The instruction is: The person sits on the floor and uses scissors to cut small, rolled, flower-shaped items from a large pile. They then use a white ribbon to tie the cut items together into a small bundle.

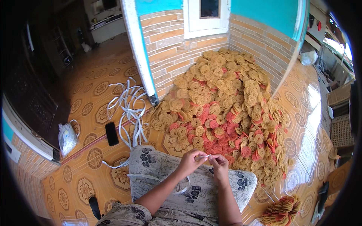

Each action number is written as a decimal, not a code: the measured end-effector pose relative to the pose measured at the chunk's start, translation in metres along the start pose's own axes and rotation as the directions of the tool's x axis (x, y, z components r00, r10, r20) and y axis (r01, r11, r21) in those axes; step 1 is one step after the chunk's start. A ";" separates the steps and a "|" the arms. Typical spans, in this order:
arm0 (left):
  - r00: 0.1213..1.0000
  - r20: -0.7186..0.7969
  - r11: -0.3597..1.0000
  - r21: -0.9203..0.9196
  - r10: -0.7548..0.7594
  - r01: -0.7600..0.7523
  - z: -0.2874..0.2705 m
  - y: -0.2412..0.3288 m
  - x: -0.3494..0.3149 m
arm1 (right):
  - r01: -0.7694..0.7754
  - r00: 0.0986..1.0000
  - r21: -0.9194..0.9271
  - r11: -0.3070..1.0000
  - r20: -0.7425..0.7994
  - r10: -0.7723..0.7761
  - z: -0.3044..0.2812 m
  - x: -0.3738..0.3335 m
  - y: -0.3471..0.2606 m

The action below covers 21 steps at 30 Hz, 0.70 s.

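My left hand (191,162) and my right hand (220,165) meet above my lap, fingers pinched together. Between them is a thin white strip (204,156), gripped from both sides. A length of white strap (145,176) curves over the grey cloth (160,165) with dark paw prints that covers my lap; whether it joins the piece in my fingers is hard to see. Beyond my hands, a large heap of round, rose-like coiled pieces (222,98), tan and red, fills the wall corner. A tight bunch of similar pieces (281,213) lies at my lower right.
Loose white straps (130,103) tangle on the patterned tile floor, left of the heap. A black phone (111,133) lies beside them. Farther left sits a white plastic bag (68,139). A white door post (139,52) stands by the brick-patterned wall (166,41). Woven baskets (342,130) line the right.
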<state>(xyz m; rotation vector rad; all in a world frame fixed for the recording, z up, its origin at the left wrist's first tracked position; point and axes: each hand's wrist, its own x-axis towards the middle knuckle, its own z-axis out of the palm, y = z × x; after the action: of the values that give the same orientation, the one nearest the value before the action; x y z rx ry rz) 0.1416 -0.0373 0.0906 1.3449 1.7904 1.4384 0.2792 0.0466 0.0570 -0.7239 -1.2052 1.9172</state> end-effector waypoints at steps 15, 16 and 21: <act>0.981 0.071 0.969 -0.155 -0.181 0.190 -0.006 -0.014 -0.005 | -0.037 0.998 0.017 0.999 0.061 0.036 0.008 -0.003 0.004; 0.981 0.068 0.970 -0.152 -0.179 0.188 -0.006 -0.015 -0.005 | -0.035 0.998 -0.007 0.999 0.054 0.035 0.008 -0.004 0.004; 0.991 0.046 0.976 -0.171 -0.129 0.135 -0.004 -0.019 -0.008 | -0.011 0.996 -0.123 0.992 0.082 0.022 0.010 -0.006 0.003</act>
<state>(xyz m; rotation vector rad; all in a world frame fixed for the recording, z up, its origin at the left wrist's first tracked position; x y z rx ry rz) 0.1340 -0.0455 0.0727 1.1344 1.6569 1.4541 0.2741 0.0360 0.0582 -0.7259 -1.3825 1.9162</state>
